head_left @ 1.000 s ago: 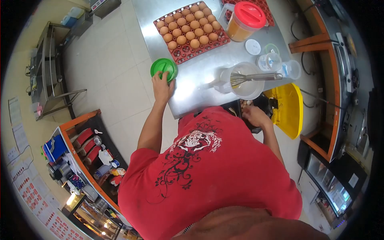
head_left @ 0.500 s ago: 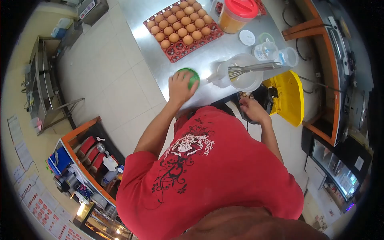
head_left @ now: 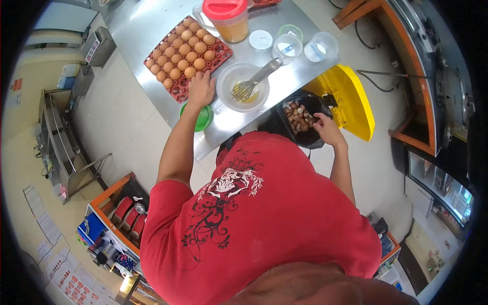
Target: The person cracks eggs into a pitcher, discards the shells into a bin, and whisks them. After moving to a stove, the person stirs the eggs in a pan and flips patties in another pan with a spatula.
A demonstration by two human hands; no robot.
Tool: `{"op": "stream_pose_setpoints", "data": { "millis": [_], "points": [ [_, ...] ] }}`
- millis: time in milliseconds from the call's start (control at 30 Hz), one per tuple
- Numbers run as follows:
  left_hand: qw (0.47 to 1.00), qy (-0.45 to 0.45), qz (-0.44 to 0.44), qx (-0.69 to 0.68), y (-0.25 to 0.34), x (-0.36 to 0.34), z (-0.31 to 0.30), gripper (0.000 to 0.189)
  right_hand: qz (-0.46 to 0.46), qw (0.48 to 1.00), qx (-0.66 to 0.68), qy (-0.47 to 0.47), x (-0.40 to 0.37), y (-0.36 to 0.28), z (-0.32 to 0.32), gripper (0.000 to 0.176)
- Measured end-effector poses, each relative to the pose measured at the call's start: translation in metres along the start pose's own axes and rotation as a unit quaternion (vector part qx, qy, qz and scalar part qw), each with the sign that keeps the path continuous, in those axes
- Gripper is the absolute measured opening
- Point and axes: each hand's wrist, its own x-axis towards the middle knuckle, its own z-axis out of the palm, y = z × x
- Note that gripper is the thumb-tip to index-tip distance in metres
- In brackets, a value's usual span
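Observation:
My left hand (head_left: 202, 90) is at the front right edge of the red egg tray (head_left: 179, 93), its fingers bent and slightly apart beside the nearest brown eggs (head_left: 190, 72). Just below its wrist, a green bowl (head_left: 204, 119) sits on the metal table. To its right stands a translucent pitcher (head_left: 222, 87) with a whisk (head_left: 246, 89) resting in it and some yellow liquid at the bottom. My right hand (head_left: 324, 125) hangs over the right side of a black-lined bin (head_left: 278, 118), fingers apart and nothing visible in them. Eggshells (head_left: 300, 116) lie inside the bin.
A red-lidded jug (head_left: 234, 28) of orange liquid stands on the metal table (head_left: 142, 23) behind the pitcher. Near it are a white lid (head_left: 261, 39) and two clear containers (head_left: 287, 47). The bin's yellow lid (head_left: 358, 104) stands open at the right.
My left hand has gone from the green bowl to the egg tray. My right hand remains by the bin, now beside the shells. The camera view has shifted, showing more of the bin's inside.

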Motion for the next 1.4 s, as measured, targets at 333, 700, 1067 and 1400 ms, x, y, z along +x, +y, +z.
{"op": "stream_pose_setpoints", "data": {
  "millis": [333, 700, 1067, 1400],
  "points": [
    [0.991, -0.05, -0.011, -0.127, -0.001, -0.022, -0.02, 0.035, -0.149, 0.98, 0.09, -0.097, 0.138, 0.009, -0.109, 0.03],
    [0.989, 0.133, 0.013, -0.06, -0.017, -0.017, -0.033, 0.041, -0.147, 0.902, 0.136, -0.383, 0.136, -0.091, -0.044, 0.016],
    [0.689, 0.238, -0.126, -0.673, -0.038, -0.025, -0.033, 0.023, -0.195, 0.915, 0.353, -0.029, 0.101, -0.183, -0.1, 0.028],
    [0.994, 0.094, 0.0, -0.055, -0.004, 0.001, -0.04, 0.039, -0.387, 0.846, -0.177, -0.321, 0.2, -0.395, -0.034, 0.03]
  ]
}}
